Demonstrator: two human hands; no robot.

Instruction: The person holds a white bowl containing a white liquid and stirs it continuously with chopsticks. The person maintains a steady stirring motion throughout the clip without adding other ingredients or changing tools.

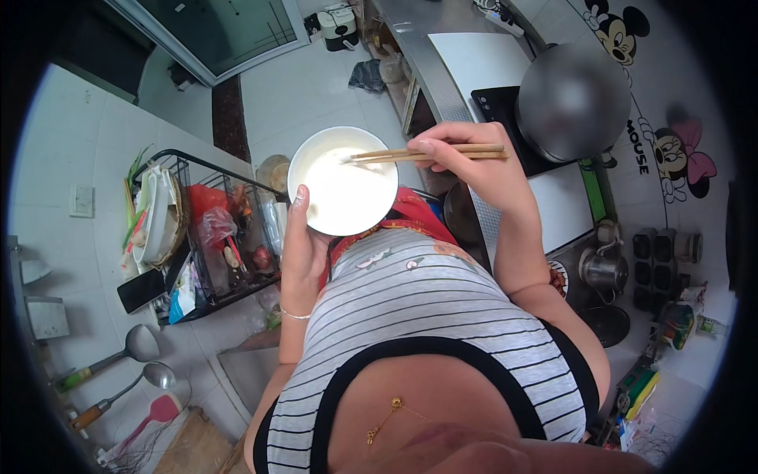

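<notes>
My left hand [305, 243] holds a round white bowl [343, 181] in front of my body, its thumb over the rim and its fingers mostly hidden below. A pale, whitish substance [343, 192] lies in the bowl; glare hides its detail. Pinched in my right hand [468, 160] is a pair of wooden chopsticks [426, 154], pointing left over the bowl. Their tips touch or dip into the pale substance near its far side; which of the two is unclear.
On the right, a lidded pan or wok [574, 101] sits on a black cooktop [494, 109] on the metal counter [408, 35]. A wire rack [237, 296] with vegetables and bags stands left. Ladles and a pink turner [164, 407] hang lower left. A metal pot [603, 269] stands right.
</notes>
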